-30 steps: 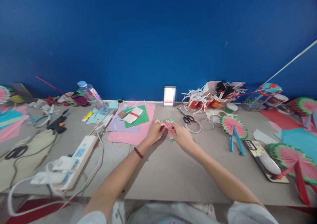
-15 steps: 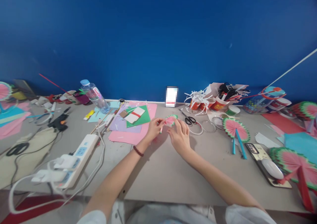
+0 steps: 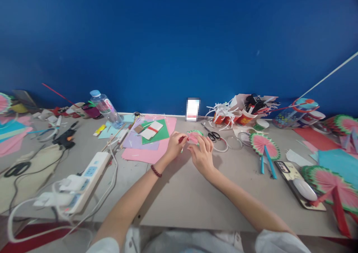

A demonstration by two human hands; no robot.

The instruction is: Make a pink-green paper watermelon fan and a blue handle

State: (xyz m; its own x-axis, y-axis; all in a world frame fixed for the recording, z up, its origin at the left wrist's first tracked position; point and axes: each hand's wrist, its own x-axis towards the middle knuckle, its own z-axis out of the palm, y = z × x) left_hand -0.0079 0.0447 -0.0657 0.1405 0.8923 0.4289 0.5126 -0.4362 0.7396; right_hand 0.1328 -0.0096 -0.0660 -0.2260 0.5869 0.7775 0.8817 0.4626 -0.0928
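A small pleated paper fan [image 3: 193,135], pink with a green scalloped edge, is held above the grey table [image 3: 179,193] between both my hands. My left hand [image 3: 175,145] pinches its left end, fingers closed, a dark bead bracelet on the wrist. My right hand [image 3: 201,153] grips the fan's right side with curled fingers that hide part of it. Black-handled scissors [image 3: 212,134] lie just right of the hands.
Coloured paper sheets [image 3: 149,139] lie to the left of the hands, with a water bottle [image 3: 105,108], a glue gun [image 3: 65,138] and a power strip [image 3: 84,178] with cables. Finished fans [image 3: 264,145] [image 3: 328,182], a phone [image 3: 299,184], paper cups [image 3: 237,117] and wire rings sit at right.
The hands lifted the folded paper strip off the table and spread it into a small fan shape. The view shifted slightly.
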